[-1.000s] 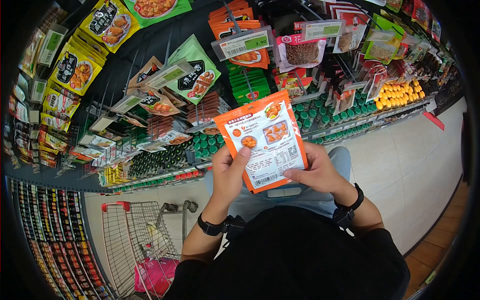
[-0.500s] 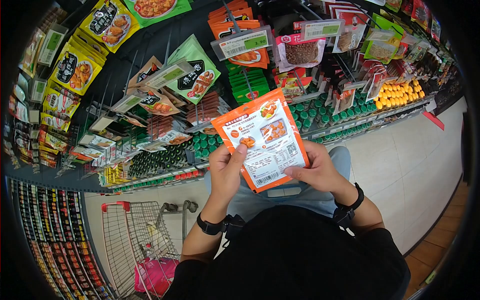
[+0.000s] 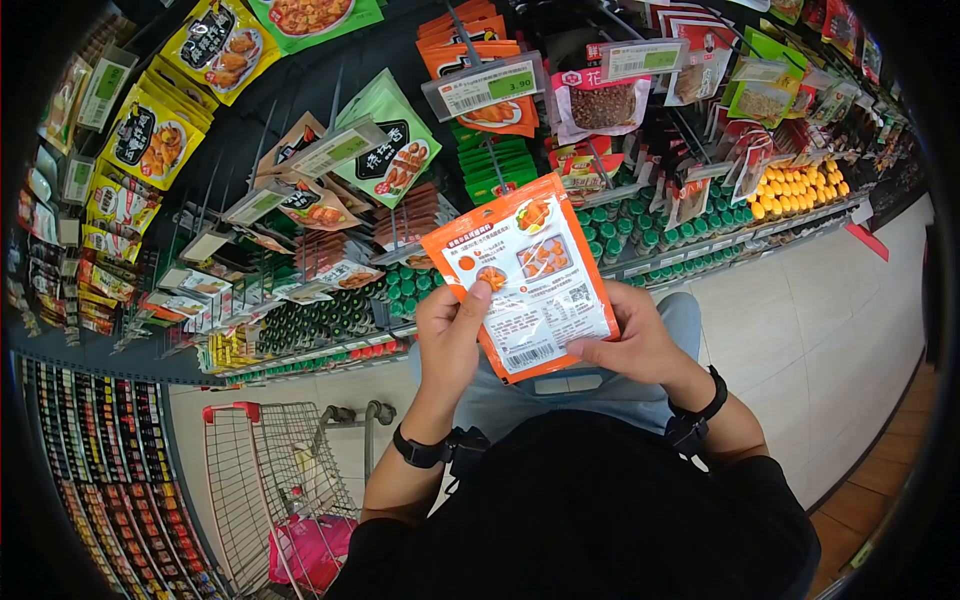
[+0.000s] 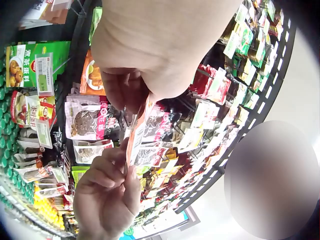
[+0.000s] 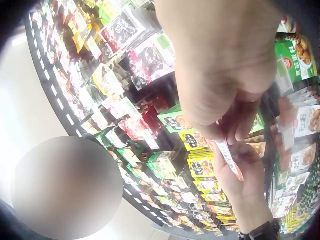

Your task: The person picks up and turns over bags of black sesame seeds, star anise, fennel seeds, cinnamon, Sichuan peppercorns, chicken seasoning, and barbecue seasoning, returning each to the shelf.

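Both hands hold an orange-and-white seasoning packet in front of the body in the head view, its printed back with food pictures and a barcode facing up. My left hand grips the left edge, thumb lying over the print. On the lower right side my right hand pinches the packet, its thumb near the bottom corner. The packet appears nearly edge-on in the left wrist view, as a thin orange strip between the two hands. Fingers behind the packet are hidden in the head view.
Hanging racks of seasoning packets stand ahead, among them yellow packets and a green packet, with price tags jutting out. Green-capped bottles line a low shelf. A shopping cart holding a pink bag stands at lower left.
The packet has shifted slightly up and left and turned a little counterclockwise. Both hands keep their hold on it, and the racks and cart stay in place.
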The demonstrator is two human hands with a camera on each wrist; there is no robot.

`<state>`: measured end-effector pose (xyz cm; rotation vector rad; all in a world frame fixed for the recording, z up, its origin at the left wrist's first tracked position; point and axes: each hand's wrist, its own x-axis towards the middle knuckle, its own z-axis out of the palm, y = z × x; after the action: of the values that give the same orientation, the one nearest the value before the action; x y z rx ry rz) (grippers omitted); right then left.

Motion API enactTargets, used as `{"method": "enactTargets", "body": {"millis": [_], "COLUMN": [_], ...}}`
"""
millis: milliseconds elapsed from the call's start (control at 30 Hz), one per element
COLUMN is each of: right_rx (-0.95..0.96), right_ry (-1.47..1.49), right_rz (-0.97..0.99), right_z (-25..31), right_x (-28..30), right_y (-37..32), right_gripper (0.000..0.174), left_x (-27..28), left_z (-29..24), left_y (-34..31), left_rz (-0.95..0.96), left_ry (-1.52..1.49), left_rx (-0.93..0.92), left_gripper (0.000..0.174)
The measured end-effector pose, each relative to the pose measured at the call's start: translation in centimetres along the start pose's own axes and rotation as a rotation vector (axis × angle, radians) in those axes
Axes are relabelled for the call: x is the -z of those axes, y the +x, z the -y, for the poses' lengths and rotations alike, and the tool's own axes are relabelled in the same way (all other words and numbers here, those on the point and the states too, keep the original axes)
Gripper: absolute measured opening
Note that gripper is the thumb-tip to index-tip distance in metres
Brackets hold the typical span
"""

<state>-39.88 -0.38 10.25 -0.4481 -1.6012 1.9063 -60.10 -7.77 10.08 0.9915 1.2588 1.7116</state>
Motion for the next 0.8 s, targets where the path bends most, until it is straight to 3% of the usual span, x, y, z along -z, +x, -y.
{"method": "enactTargets", "body": {"millis": [800], "right_rx": [-0.068], "right_ry": [0.070], "right_rz": [-0.006], "right_z": [-0.38], "right_x": [-0.02], "right_y": [-0.10], "right_gripper": [0.043], "left_x": [-0.27], "left_z": [-0.87], "left_y": [0.16], "left_rz": [-0.050], "left_ry": [0.056], "left_rx": [-0.039], "left_gripper": [0.019]}}
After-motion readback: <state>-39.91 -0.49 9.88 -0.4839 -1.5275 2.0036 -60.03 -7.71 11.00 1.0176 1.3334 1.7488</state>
